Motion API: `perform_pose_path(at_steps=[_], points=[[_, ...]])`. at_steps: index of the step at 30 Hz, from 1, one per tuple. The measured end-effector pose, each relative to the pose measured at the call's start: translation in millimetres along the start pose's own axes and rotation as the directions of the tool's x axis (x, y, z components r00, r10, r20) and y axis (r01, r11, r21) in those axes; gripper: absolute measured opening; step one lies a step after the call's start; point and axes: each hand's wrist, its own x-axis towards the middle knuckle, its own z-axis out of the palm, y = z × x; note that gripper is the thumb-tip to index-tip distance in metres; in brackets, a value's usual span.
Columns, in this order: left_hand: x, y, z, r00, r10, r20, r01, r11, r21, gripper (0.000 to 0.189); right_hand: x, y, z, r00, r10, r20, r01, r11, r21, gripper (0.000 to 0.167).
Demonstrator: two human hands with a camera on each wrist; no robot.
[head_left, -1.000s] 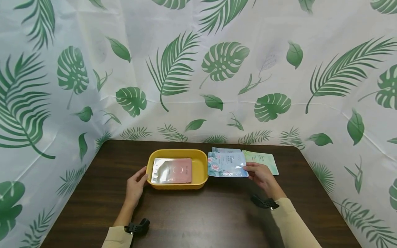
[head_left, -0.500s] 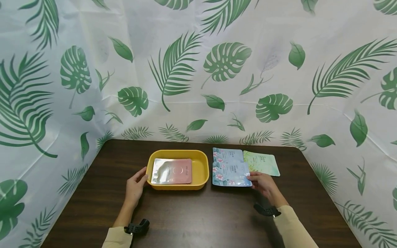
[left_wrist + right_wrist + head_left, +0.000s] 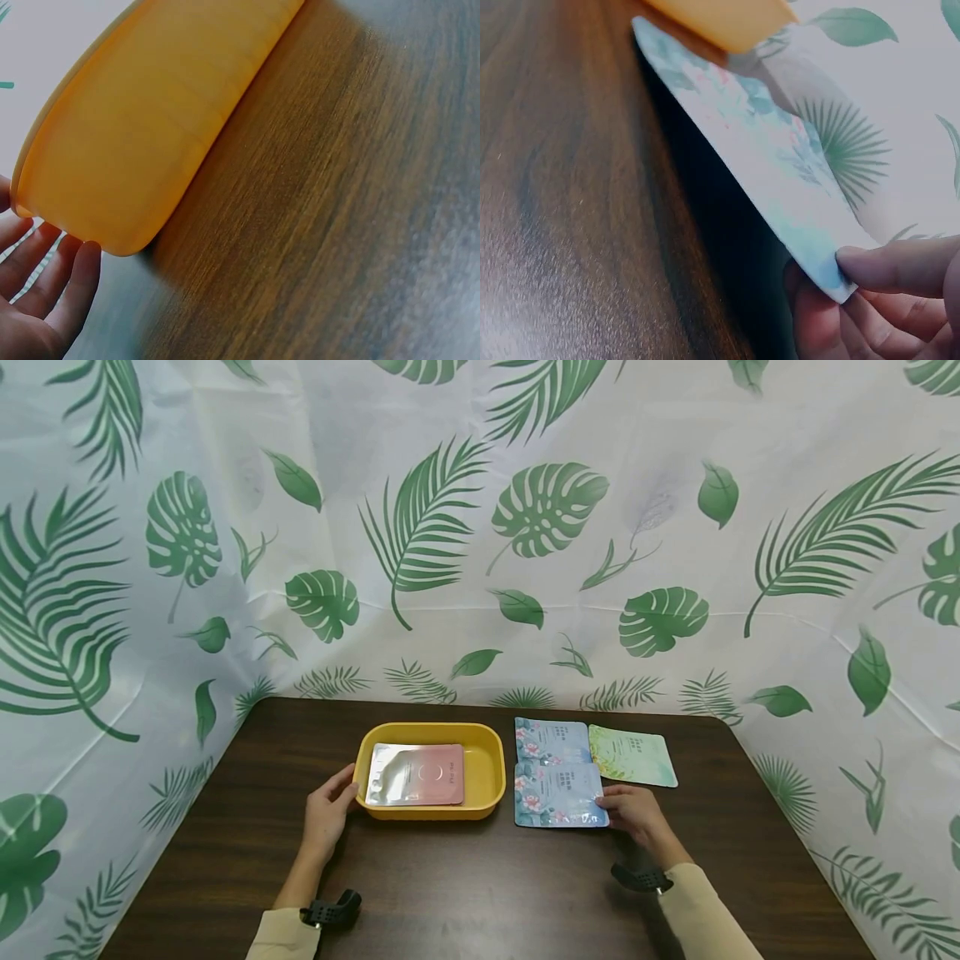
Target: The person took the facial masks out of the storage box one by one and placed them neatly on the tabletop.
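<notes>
My right hand (image 3: 636,814) pinches the right edge of a blue floral sheet mask packet (image 3: 557,795), thumb on top and fingers below. In the right wrist view that packet (image 3: 742,142) is held tilted, with a dark shadow under it. A second blue packet (image 3: 551,739) lies just behind, partly overlapped by the held one in the head view. My left hand (image 3: 324,814) holds the left end of a yellow plastic basin (image 3: 431,812), its fingertips against the outer wall (image 3: 135,157). Inside the basin lies a pink-and-silver packet (image 3: 417,774).
A green packet (image 3: 633,756) lies at the back right, beside the blue ones. All this is on a dark wood-grain table (image 3: 465,885). A white backdrop (image 3: 555,652) printed with green leaves rises right behind the table's far edge.
My right hand has drawn the held blue packet toward me, uncovering more of the blue one behind. My left hand and the basin stay in place.
</notes>
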Motion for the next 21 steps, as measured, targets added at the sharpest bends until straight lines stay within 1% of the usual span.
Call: perform_pose_path(at_steps=[4,7,16,19,21], points=[[0.7,-1.1,-0.2,1.0,0.001,0.001,-0.001,1.0,-0.003,0.04,-1.2,0.1,1.9,0.999,-0.039,-0.034,0.035,0.993,-0.111,0.019],[0.9,-1.5,-0.2,1.0,0.003,-0.001,-0.003,1.0,-0.004,0.04,-2.7,-0.8,3.8,0.997,-0.063,-0.052,0.053,0.983,-0.174,0.02],[0.6,0.1,0.9,1.0,-0.001,-0.011,0.002,1.0,0.005,0.039,-7.3,-5.1,5.5,0.992,-0.108,-0.069,0.083,0.952,-0.294,0.021],[0.3,0.3,1.0,1.0,-0.002,-0.012,0.002,1.0,0.005,0.039,-8.6,-5.9,4.8,0.989,-0.126,-0.079,0.089,0.928,-0.361,0.018],[0.3,0.2,0.9,1.0,-0.004,-0.014,0.004,1.0,0.006,0.04,-9.3,-6.5,4.3,0.986,-0.146,-0.082,0.099,0.903,-0.418,0.016]])
